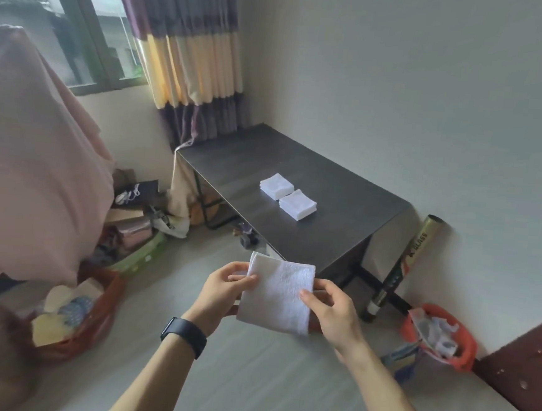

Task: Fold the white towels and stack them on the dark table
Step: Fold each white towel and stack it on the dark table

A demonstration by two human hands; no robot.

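A partly folded white towel [279,293] hangs in the air between both hands, just short of the near end of the dark tabletop [346,185] and not touching it. The left hand [222,287], a black wristband [184,332] on its wrist, pinches the towel's left edge with curled fingers [241,278]. The right hand [332,314] pinches the right edge, thumb on the front face and the other fingers behind the cloth. Two piles of folded towels sit mid-tabletop, the far stack [276,186] and the near stack [297,205], close enough that their corners seem to meet.

The likeliest trouble is a crooked fold. The cloth is limp and held only at its side edges. The lower left corner already shows a back layer peeking out, so the layers look slightly out of line. If either pinch eases, the layers may slide apart or the towel may drop to the floor below. On placing, a towel set off-centre could lean off its pile, and a careless hand could nudge the neighbouring pile out of square.
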